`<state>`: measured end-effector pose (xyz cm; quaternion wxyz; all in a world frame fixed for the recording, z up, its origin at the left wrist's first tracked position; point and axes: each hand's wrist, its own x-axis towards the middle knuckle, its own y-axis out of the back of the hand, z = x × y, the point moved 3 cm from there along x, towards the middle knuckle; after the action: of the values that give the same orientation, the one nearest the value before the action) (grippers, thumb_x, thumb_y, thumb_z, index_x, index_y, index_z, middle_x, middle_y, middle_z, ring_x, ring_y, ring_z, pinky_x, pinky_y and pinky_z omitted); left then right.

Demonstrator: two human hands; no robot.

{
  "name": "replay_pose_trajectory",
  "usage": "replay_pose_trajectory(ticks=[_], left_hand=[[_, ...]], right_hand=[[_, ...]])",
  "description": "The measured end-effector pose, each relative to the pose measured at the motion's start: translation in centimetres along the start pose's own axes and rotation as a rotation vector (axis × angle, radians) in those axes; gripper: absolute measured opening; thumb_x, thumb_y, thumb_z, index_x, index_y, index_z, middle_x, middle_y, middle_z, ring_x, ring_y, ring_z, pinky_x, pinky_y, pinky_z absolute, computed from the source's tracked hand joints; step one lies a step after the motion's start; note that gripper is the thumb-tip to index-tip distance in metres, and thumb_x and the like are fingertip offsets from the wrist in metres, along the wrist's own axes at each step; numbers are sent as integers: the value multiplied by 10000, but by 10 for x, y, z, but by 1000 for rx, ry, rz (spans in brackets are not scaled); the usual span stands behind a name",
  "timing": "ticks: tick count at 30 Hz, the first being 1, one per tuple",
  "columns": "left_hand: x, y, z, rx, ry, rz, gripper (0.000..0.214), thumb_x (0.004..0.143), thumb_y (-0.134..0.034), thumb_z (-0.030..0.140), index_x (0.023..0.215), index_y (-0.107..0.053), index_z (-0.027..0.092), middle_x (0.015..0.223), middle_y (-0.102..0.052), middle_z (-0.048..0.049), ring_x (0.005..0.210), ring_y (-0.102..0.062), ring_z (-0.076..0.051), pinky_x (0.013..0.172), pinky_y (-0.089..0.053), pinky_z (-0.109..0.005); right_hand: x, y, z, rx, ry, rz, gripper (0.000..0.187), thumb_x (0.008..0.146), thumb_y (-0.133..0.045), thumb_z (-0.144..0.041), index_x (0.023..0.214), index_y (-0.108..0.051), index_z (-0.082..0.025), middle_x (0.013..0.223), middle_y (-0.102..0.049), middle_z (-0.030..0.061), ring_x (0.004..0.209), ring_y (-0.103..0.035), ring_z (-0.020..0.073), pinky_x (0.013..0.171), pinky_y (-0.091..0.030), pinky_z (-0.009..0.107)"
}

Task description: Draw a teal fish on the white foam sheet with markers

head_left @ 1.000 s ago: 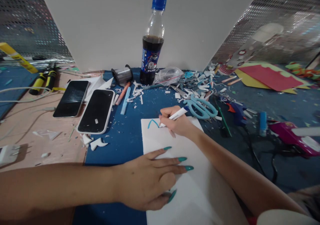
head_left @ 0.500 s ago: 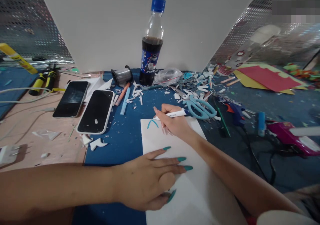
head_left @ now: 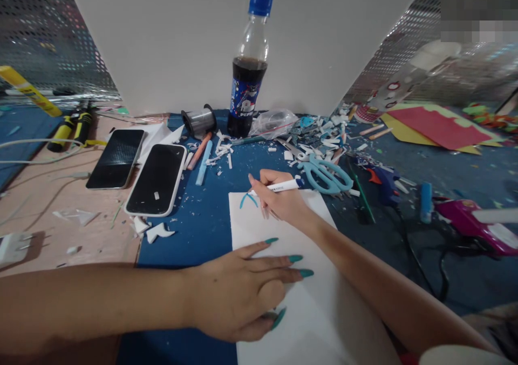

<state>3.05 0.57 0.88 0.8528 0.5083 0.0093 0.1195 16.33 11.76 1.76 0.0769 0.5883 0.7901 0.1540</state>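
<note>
A white sheet of paper (head_left: 291, 322) lies on the blue tabletop before me. My left hand (head_left: 243, 292) rests flat across its middle, with the fingers stretched out. Near the far edge of the sheet, my right hand (head_left: 285, 197) grips a white marker (head_left: 279, 186) with a dark blue end. The marker's tip is at a small blue peaked line (head_left: 248, 200) near the sheet's far left corner. Light blue scissors (head_left: 324, 173) lie just beyond my right hand.
A cola bottle (head_left: 246, 84) stands before a white board (head_left: 162, 41). Two phones, one a white-cased phone (head_left: 157, 178), lie at left. White scraps (head_left: 324, 138) are strewn behind the scissors. At right are a blue glue gun (head_left: 384, 184) and a magenta tool (head_left: 477, 224).
The view has shifted slightly. My right hand holds the marker at nearly the same spot by the blue line; my left hand stays flat on the paper.
</note>
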Motion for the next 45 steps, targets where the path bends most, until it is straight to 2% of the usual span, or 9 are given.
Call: replay_pose_trajectory(ticks=[5, 9, 13, 16, 29, 31, 35, 45], left_hand=[[1, 3, 1, 8, -10, -8, 352, 1049, -389, 361, 1253, -531, 112, 1589, -444, -126, 1525, -338, -250, 1284, -194, -458], [1, 1, 0, 0, -13, -4, 349, 1042, -422, 353, 1254, -531, 98, 1580, -456, -139, 1522, -345, -256, 1280, -204, -459], [0, -1, 0, -26, -23, 61, 328, 1031, -448, 343, 1242, -537, 108, 1571, -472, -133, 1511, -368, -253, 1284, -195, -451], [-1, -1, -1, -29, -25, 57, 317, 1032, -449, 340, 1225, -547, 109, 1572, -468, -135, 1512, -365, -259, 1281, -201, -469], [-1, 2, 0, 16, -24, 68, 312, 1040, -424, 344, 1225, -548, 125, 1556, -495, -119, 1501, -387, -241, 1281, -205, -433], [0, 2, 0, 18, -24, 50, 323, 1042, -413, 346, 1227, -551, 121, 1558, -490, -123, 1503, -384, -245, 1277, -218, -444], [0, 1, 0, 23, -23, 37, 335, 1047, -400, 344, 1221, -552, 100, 1580, -457, -125, 1510, -368, -257, 1277, -218, -472], [-1, 1, 0, 24, -29, 68, 334, 1045, -408, 354, 1229, -541, 109, 1569, -477, -121, 1501, -387, -249, 1274, -225, -449]], right_hand=[[0, 0, 0, -16, 12, 5, 517, 932, -605, -455, 585, -291, -237, 443, -394, -56, 382, -452, 89, 379, -271, 216], [0, 0, 0, -11, 28, -4, 506, 940, -601, -431, 587, -295, -238, 441, -397, -60, 365, -447, 84, 375, -270, 218], [0, 0, 0, -8, 30, -10, 520, 945, -601, -458, 582, -303, -235, 427, -400, -59, 354, -429, 76, 357, -249, 207], [0, -1, -1, -10, 24, -18, 536, 941, -610, -490, 578, -312, -232, 416, -398, -60, 349, -424, 71, 343, -240, 195], [-1, -2, -3, 34, 49, -133, 501, 961, -609, -398, 567, -357, -219, 381, -436, -78, 264, -382, 44, 332, -273, 182], [-2, 0, -3, 55, 46, -110, 511, 952, -621, -434, 564, -365, -222, 385, -448, -71, 274, -420, 61, 334, -296, 191], [-2, 3, -1, 56, 48, 27, 545, 944, -630, -494, 551, -366, -223, 392, -431, -67, 299, -445, 72, 347, -318, 203], [-2, -1, -3, -30, 54, -40, 532, 969, -608, -435, 559, -343, -224, 386, -429, -64, 314, -421, 66, 356, -261, 209]])
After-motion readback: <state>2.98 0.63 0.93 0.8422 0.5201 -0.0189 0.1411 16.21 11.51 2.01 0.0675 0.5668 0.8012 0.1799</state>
